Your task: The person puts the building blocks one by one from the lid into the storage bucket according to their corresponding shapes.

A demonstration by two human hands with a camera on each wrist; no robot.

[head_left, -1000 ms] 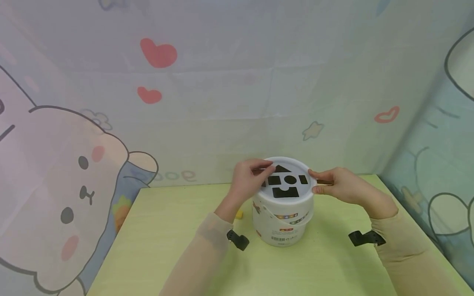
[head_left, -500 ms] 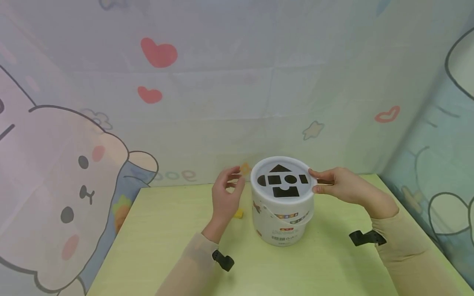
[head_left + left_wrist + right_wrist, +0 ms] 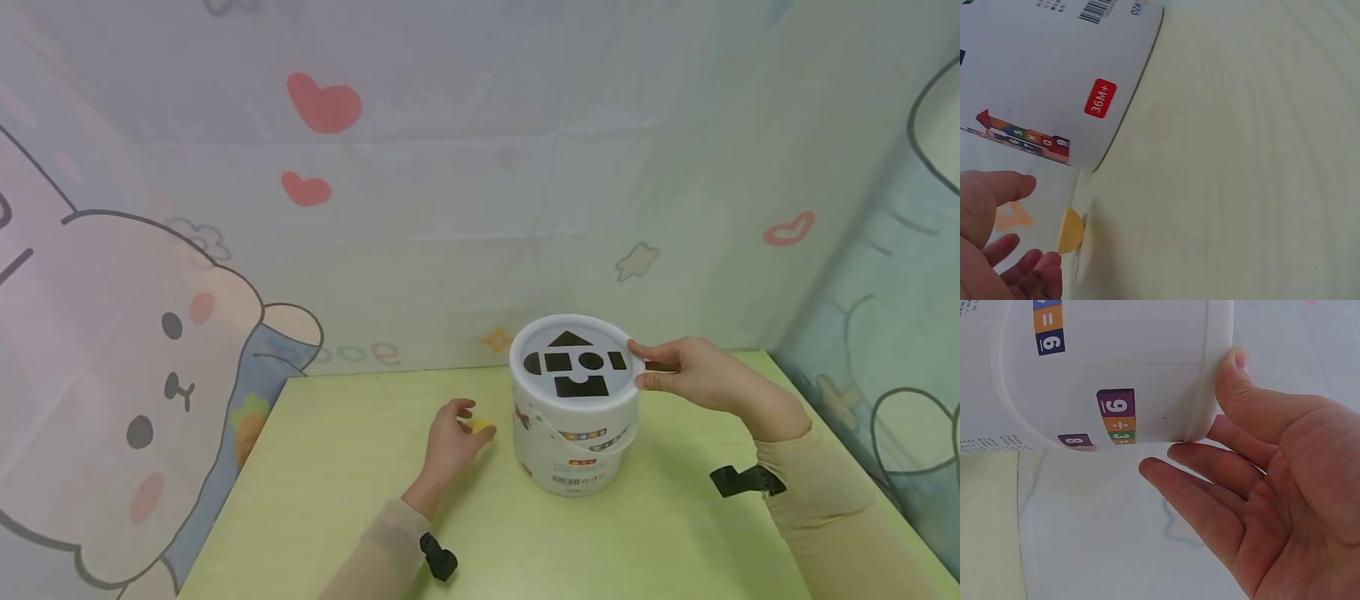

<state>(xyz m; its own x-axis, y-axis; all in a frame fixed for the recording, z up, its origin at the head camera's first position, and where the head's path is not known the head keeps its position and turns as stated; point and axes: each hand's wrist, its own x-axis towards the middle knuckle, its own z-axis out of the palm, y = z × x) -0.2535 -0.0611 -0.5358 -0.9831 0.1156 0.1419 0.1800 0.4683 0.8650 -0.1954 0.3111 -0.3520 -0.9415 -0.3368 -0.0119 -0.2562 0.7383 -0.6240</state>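
A white lidded toy bucket [image 3: 576, 450] with printed labels stands upright on the table. Dark shaped holes mark its white lid [image 3: 557, 387]. At the lid's right edge, my right hand [image 3: 701, 379] holds the rim; the right wrist view has the thumb [image 3: 1239, 381] on one side of the rim and an index finger behind it. Left of the bucket, my left hand [image 3: 447, 446] is beside a yellow half-round block [image 3: 1071, 231]. Thumb and fingers are spread around the block, with gaps visible in the left wrist view. The hand partly covers the block in the head view.
The pale green table [image 3: 337, 492] extends left and in front of the bucket. Behind it hangs a printed cloth [image 3: 465, 275] with hearts and a cartoon animal, close to the table's back edge. Another cloth [image 3: 900, 333] lines the right side.
My left hand has left the bucket's lid and moved left and down to the yellow block. The right hand has stayed at the rim, and the bucket stands where it was.
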